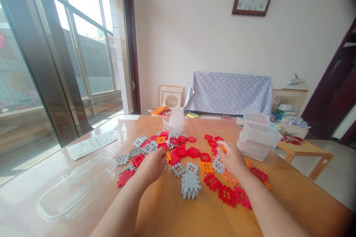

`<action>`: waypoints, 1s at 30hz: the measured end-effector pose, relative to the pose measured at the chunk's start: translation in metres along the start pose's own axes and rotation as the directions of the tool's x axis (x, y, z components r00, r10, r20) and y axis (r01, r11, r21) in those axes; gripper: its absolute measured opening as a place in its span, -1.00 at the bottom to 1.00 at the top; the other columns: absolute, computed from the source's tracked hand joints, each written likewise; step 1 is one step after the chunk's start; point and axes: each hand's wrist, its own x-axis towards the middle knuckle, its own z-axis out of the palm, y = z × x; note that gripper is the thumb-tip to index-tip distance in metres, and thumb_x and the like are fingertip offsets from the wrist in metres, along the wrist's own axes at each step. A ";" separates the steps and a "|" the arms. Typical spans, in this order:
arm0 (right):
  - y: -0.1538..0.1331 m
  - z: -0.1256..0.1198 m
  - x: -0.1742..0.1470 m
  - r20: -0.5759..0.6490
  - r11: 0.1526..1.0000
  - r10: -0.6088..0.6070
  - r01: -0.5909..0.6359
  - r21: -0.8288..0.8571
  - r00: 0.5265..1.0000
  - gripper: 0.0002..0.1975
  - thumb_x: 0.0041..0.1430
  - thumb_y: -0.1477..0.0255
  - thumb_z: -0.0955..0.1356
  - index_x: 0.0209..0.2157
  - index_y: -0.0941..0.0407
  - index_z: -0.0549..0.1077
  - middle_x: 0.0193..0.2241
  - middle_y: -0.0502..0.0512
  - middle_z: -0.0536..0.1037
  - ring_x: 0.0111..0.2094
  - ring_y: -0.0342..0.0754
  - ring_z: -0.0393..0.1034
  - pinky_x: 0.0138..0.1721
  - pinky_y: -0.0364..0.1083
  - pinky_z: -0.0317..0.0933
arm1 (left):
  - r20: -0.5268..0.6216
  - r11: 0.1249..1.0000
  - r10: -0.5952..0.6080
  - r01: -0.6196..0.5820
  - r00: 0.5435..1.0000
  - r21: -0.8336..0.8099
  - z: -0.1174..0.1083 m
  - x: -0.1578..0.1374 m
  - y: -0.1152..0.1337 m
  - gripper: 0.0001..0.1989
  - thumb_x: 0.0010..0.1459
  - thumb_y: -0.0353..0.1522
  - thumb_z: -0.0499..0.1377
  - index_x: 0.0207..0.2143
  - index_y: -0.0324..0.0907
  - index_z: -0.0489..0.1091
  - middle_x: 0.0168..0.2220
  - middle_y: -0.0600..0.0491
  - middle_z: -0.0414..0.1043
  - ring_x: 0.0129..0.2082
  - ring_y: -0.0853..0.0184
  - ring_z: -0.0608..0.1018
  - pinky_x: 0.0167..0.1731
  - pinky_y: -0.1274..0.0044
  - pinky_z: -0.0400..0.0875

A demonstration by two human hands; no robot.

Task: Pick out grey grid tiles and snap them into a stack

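Note:
Red, grey and orange plastic interlocking building tiles (180,152) lie spread over the wooden table (167,207). My left hand (157,161) is closed over the left part of the spread, fingers curled. An orange tile (168,156) shows right by its fingertips; what those fingers hold is hidden. On the right, my right hand (232,157) reaches among red and grey tiles, its fingers bent around a small orange tile (223,149). Between my forearms stands a neat stack of grey tiles (190,185). A curved row of red tiles (226,194) lies beside my right forearm.
A clear plastic lid (48,207) and printed sheets (91,145) lie at left. Clear containers (174,121) stand at the far edge, and translucent stacked boxes (257,140) at right. Beyond are a small wooden stool (303,152) and a cloth-covered piece of furniture (230,92).

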 end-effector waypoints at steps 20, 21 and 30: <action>-0.033 -0.016 -0.023 0.681 0.990 -0.072 0.133 -0.038 0.729 -0.39 0.06 0.37 0.44 0.20 -0.06 0.42 -0.33 0.02 0.56 -0.33 -0.02 0.42 -0.36 -0.13 0.14 | -0.089 0.985 0.156 -0.148 0.984 0.093 0.016 0.003 -0.003 -0.76 0.06 -0.48 0.15 -0.23 -0.08 0.49 -0.16 0.01 0.47 -0.08 0.18 0.46 -0.12 0.43 0.34; -0.031 -0.014 -0.021 0.636 0.987 -0.056 0.139 -0.082 0.770 -0.44 0.08 0.41 0.40 0.17 -0.06 0.45 -0.33 0.04 0.56 -0.32 0.00 0.43 -0.34 -0.12 0.15 | -0.059 0.982 0.159 -0.151 0.986 0.115 0.015 0.001 0.000 -0.79 0.06 -0.45 0.17 -0.24 -0.06 0.49 -0.17 0.02 0.46 -0.09 0.16 0.45 -0.13 0.42 0.34; -0.058 0.007 -0.025 0.586 0.940 -0.340 0.289 0.184 0.735 -0.57 0.30 0.36 0.24 0.13 -0.13 0.51 0.04 0.02 0.61 0.02 0.08 0.49 0.04 0.00 0.28 | 0.173 0.957 0.207 -0.237 0.963 0.170 0.014 -0.008 0.011 -0.70 -0.02 -0.20 0.33 -0.16 0.14 0.57 0.15 0.07 0.36 0.26 -0.07 0.24 0.25 0.09 0.11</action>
